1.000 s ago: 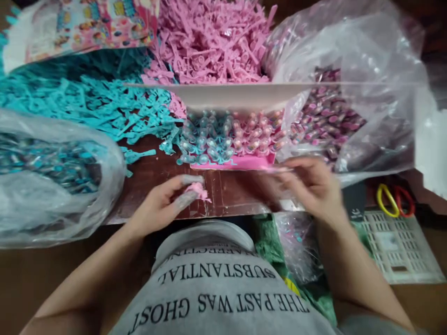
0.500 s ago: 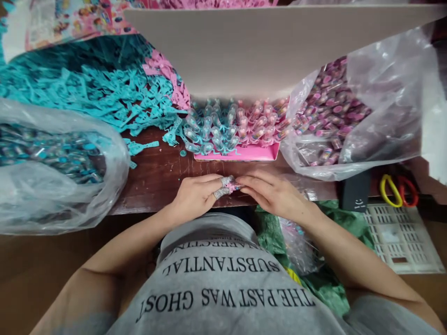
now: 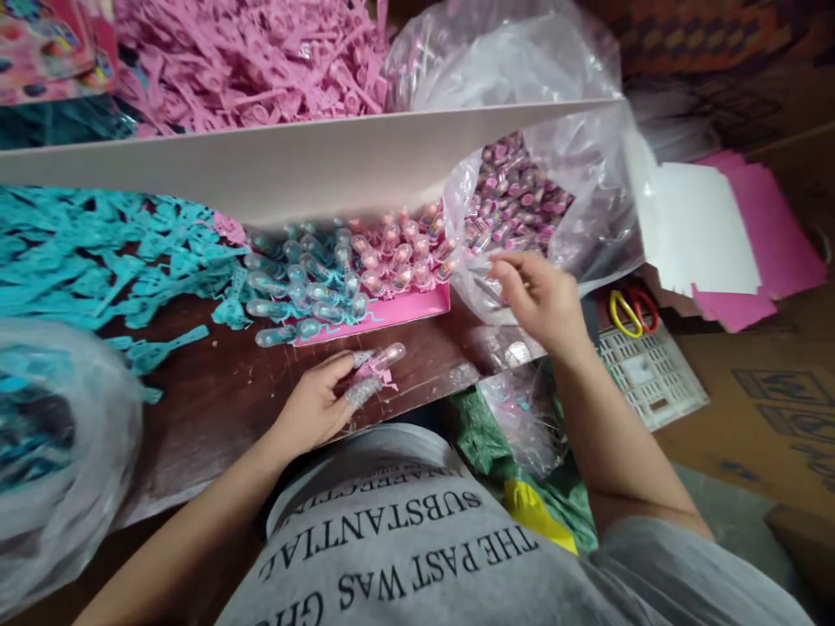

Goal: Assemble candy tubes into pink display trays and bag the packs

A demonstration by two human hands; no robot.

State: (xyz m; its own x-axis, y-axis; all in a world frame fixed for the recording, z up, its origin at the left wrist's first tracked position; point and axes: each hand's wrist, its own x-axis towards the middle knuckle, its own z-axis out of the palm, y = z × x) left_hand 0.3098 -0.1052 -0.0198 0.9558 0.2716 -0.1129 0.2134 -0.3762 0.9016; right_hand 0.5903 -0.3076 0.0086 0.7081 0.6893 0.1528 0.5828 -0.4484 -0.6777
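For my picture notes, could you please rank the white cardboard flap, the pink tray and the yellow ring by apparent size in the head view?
1. white cardboard flap
2. pink tray
3. yellow ring

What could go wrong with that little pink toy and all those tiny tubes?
The left hand pinches the small pink toy with only its fingers, close to the table edge, so it might slip off onto the lap. The right hand reaches at the clear bag of pink tubes; a tug could spill them. The blue tubes overhang the pink tray and could roll away.
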